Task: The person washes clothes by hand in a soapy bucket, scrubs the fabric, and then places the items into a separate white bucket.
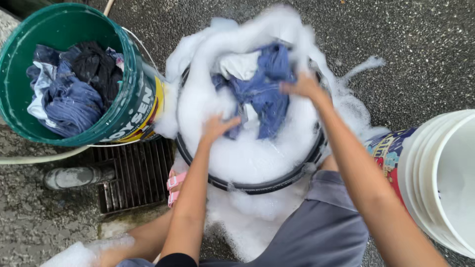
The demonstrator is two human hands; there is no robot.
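Note:
A black-rimmed bucket brims with white foam that spills over its sides onto the ground. A wet blue garment with a white patch rises out of the suds. My left hand grips the garment's lower left part. Higher up, my right hand clutches its right edge; this hand is blurred. Both forearms reach forward over my grey-clad knee.
A green bucket at the left holds dark and blue clothes. A white bucket stands at the right. A metal drain grate and a thin hose lie on the rough ground, with a pink sandal beside the grate.

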